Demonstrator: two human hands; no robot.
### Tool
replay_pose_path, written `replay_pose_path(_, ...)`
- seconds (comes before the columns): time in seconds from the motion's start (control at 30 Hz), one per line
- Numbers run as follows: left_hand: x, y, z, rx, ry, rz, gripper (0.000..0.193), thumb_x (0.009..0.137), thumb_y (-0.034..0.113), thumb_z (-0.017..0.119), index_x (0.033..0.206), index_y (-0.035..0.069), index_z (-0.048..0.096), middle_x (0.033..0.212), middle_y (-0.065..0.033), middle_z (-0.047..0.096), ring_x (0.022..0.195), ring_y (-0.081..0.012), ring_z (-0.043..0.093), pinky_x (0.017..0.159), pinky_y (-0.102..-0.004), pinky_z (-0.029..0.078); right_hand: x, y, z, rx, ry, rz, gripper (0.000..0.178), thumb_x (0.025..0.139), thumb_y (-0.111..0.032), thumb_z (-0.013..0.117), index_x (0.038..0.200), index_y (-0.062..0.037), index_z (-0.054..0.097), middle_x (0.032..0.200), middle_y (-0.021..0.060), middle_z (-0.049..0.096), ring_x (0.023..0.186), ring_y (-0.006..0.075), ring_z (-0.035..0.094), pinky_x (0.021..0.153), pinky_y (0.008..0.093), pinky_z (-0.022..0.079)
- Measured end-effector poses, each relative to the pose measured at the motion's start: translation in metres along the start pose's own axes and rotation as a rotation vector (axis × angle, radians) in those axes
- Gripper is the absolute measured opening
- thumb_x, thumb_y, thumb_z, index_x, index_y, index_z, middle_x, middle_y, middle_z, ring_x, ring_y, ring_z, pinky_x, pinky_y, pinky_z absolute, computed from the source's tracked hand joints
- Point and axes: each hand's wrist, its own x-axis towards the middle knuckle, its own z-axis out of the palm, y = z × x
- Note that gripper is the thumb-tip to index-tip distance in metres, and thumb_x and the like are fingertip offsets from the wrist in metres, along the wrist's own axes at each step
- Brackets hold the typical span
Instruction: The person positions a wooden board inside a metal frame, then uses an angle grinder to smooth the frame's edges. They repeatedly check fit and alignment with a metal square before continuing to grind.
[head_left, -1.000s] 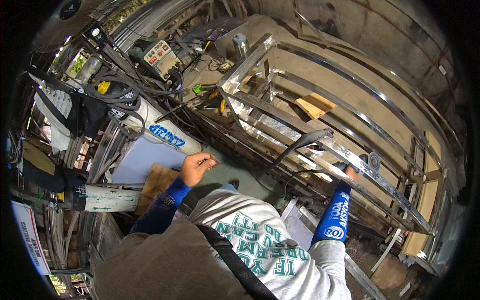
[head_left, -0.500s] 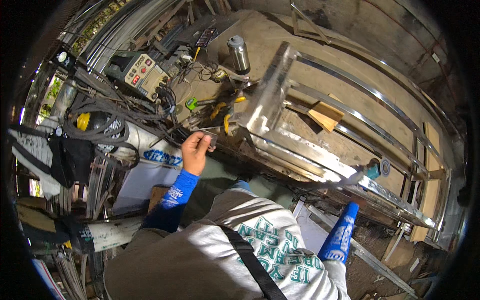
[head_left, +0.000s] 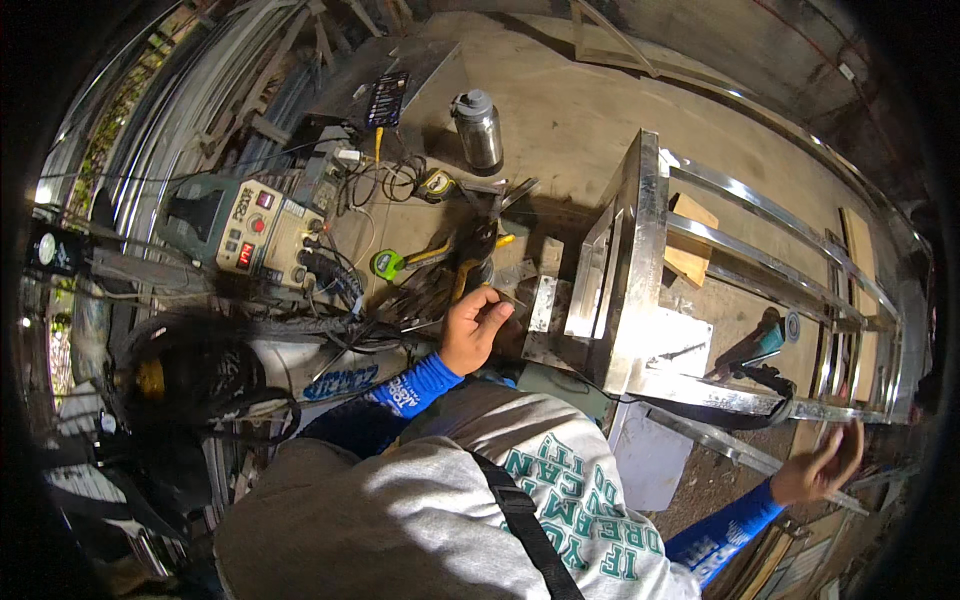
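Concrete floor (head_left: 590,110) lay under a polished steel frame (head_left: 640,270), with a welding machine (head_left: 245,225), tangled cables (head_left: 340,290), a green tape measure (head_left: 388,264) and a grey flask (head_left: 478,128) all to the frame's left. Just left of the frame, the left hand (head_left: 472,328) pinched a small flat metal piece (head_left: 505,296) between thumb and fingers, above a litter of tools. Well off the frame's lower right end, the right hand (head_left: 820,465) hung released, fingers spread, grasping nothing.
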Motion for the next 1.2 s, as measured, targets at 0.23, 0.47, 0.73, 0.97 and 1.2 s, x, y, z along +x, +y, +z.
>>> replay_pose_path(0.23,0.020,0.001,-0.009,-0.425,0.072,-0.122,0.017,0.108,0.017,0.063,0.100,0.003,0.059,0.091,-0.0032,0.067,0.079,-0.0137,0.072,0.069,-0.0292,0.059,0.033,-0.019,0.124,-0.270,-1.016,0.010,0.012,0.096,-0.008,0.064,0.101,-0.0027,0.073,0.096,0.0155,0.074,0.083,0.0307,0.070,0.070,0.0406,0.052)
replay_pose_path(0.47,-0.007,-0.022,-0.036,-0.229,0.086,-0.099,0.018,0.108,0.018,0.062,0.103,0.000,0.062,0.086,-0.0076,0.069,0.074,-0.0146,0.069,0.069,-0.0285,0.057,0.056,0.158,0.265,-0.972,-2.016,0.620,0.021,0.103,-0.022,0.054,0.099,-0.0093,0.071,0.086,0.0122,0.074,0.073,0.0290,0.070,0.068,0.0483,0.060)
replay_pose_path(0.73,-0.046,-0.006,-0.049,-0.133,0.238,-0.208,0.020,0.109,0.020,0.059,0.101,0.002,0.059,0.083,-0.0069,0.067,0.073,-0.0146,0.067,0.071,-0.0305,0.055,0.007,0.246,0.326,-0.664,-1.717,1.081,0.018,0.104,-0.019,0.056,0.113,-0.0087,0.067,0.100,0.0118,0.074,0.089,0.0271,0.072,0.080,0.0477,0.061)
replay_pose_path(0.97,-0.084,0.001,-0.052,-0.112,0.378,-0.220,0.019,0.109,0.018,0.059,0.100,0.001,0.059,0.084,-0.0074,0.067,0.073,-0.0149,0.067,0.071,-0.0322,0.057,-0.086,0.288,0.358,0.233,-1.085,1.580,0.021,0.104,-0.016,0.060,0.122,-0.0072,0.064,0.112,0.0121,0.074,0.104,0.0268,0.072,0.091,0.0467,0.061)
replay_pose_path(1.2,-0.067,-0.002,-0.048,-0.160,0.331,-0.149,0.017,0.109,0.015,0.059,0.102,0.000,0.059,0.086,-0.0081,0.069,0.073,-0.0155,0.069,0.070,-0.0302,0.058,-0.043,0.267,0.318,0.108,-1.177,1.729,0.021,0.097,-0.011,0.068,0.118,-0.0068,0.071,0.109,0.0082,0.078,0.101,0.0199,0.074,0.086,0.0382,0.062)
